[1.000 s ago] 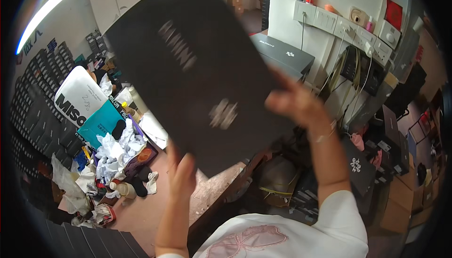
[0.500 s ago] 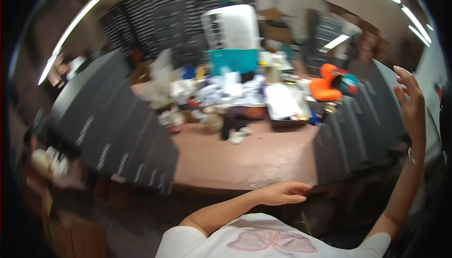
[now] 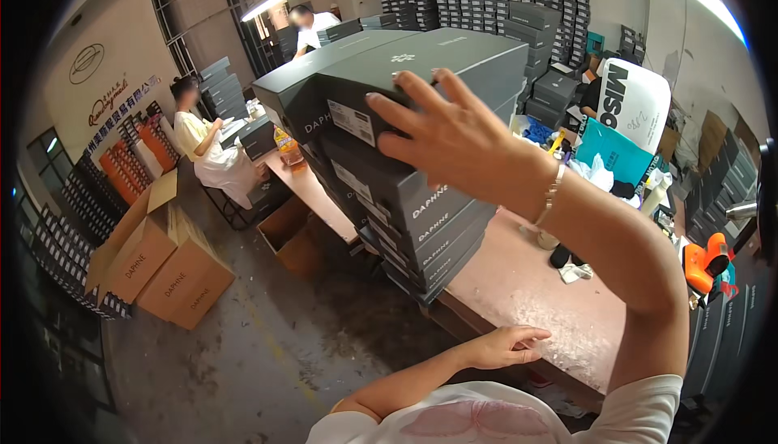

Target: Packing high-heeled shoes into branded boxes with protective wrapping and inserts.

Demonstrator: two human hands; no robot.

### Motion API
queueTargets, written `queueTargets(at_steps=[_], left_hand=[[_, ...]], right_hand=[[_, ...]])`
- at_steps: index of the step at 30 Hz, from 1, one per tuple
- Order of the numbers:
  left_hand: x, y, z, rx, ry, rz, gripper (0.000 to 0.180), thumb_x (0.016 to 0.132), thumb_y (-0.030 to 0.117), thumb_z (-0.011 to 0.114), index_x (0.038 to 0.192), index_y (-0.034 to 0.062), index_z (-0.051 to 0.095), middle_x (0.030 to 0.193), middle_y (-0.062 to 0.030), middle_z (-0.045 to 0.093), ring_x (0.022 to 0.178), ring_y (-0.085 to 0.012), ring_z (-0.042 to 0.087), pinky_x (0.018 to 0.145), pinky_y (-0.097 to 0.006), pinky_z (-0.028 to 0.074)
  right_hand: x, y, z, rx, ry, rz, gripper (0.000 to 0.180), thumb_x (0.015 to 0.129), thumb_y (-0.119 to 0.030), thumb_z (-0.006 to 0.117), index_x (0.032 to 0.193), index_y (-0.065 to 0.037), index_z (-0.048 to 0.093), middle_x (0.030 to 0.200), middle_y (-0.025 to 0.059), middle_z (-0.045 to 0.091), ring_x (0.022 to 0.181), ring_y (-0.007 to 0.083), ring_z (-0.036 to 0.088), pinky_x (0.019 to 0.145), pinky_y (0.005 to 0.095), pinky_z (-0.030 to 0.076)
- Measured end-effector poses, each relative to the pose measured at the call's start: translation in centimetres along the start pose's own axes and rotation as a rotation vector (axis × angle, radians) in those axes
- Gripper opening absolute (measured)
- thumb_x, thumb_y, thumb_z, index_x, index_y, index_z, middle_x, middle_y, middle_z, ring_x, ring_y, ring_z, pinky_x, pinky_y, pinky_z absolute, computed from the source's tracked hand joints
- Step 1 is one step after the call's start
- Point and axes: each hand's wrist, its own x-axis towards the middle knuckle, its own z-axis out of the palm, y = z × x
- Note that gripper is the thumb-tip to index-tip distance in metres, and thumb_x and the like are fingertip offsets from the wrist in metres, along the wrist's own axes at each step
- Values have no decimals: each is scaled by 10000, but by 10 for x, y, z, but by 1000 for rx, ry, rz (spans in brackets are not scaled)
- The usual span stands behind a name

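A tall stack of dark grey shoeboxes [image 3: 413, 237] stands at the table's left edge. My right hand [image 3: 462, 136] reaches across to its top shoebox [image 3: 454, 51], fingers spread over the upper edge at the box's near corner. Whether the fingertips press on the box or hover just off it, I cannot tell. A white label [image 3: 350, 123] shows on the end of that box beside my fingers. Low over the front edge of the pinkish table [image 3: 519, 290] is my left hand [image 3: 509, 347], empty, with its fingers loosely stretched to the right.
Brown cartons [image 3: 182, 270] stand on the floor at left. One person [image 3: 212, 140] sits at a bench with an orange bottle [image 3: 288, 151]; another person [image 3: 314, 27] is farther back. Clutter, an orange tape dispenser [image 3: 703, 264] and more shoeboxes [image 3: 729, 339] lie right.
My view has swung left, bringing the seated person and cartons into sight. My right hand has come from the far right to the top of the left stack; my left hand stays low.
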Motion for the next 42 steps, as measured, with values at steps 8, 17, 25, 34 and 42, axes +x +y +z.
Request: queueTargets(at_steps=[8,17,25,34,42], left_hand=[[26,24,-50,-378,401,478,551,945,385,563,1390,90,429,1320,-152,507,1172,-225,522,961,-385,457],[59,-104,-51,-1288,140,629,905,788,779,447,1428,142,387,1428,-51,438,1277,-250,445,1036,-453,394],[125,-245,41,-798,582,-736,646,938,495,503,1358,10,428,1333,-169,487,1208,-285,484,1006,-458,412],[161,-238,62,-724,411,-884,581,848,425,688,1245,35,522,1200,-117,552,1131,-260,487,1013,-539,302],[166,-211,43,-936,439,-613,758,841,446,694,1356,-32,408,1397,-142,432,1327,-291,345,1109,-444,227]], right_hand=[[-131,14,-28,34,136,344,461,641,-208,742,1088,-257,645,1274,79,506,1156,293,481,945,452,385],[-372,-129,-88,669,-68,793,498,679,-27,729,1157,-129,632,1295,182,474,1206,386,463,975,451,458],[-492,-246,-42,859,-536,1165,748,668,-84,783,1353,-130,487,1388,231,392,1308,422,360,1071,468,363],[-556,-245,62,1091,-473,2141,831,726,-337,797,1305,121,414,1219,286,558,1131,385,554,959,402,443],[-555,-201,50,1546,86,2608,488,843,-353,710,1080,32,528,944,108,607,827,167,610,710,310,529]])
